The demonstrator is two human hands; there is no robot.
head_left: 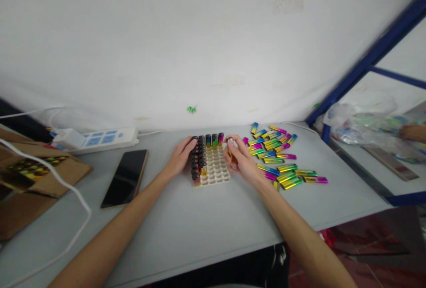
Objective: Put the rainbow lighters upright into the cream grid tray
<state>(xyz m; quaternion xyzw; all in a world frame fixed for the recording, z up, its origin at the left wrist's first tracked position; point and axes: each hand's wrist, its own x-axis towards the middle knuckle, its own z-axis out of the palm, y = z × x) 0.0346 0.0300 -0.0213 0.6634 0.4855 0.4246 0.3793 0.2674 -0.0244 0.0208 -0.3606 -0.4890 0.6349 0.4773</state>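
A pale tray (218,173) full of round-edged slots stands on the table between my hands. Black-topped lighters (195,170) stand upright along its left side, and a few with coloured metallic sleeves (214,140) are in the back row. My left hand (182,152) is closed at the tray's back left corner, its thumb against the lighters there; its other fingers are partly hidden. At the tray's right side my right hand (241,157) grips a lighter (229,140), mostly covered by the fingers. Shiny multicoloured lighter sleeves (274,146) lie scattered to its right.
A phone (125,178) lies left of the tray. Behind it are a white power strip (106,139) and an open cardboard box (40,186); a white cable (71,186) crosses there. A blue metal frame (353,70) borders the right, with plastic bags (359,124) and another person's hand (414,132) beyond.
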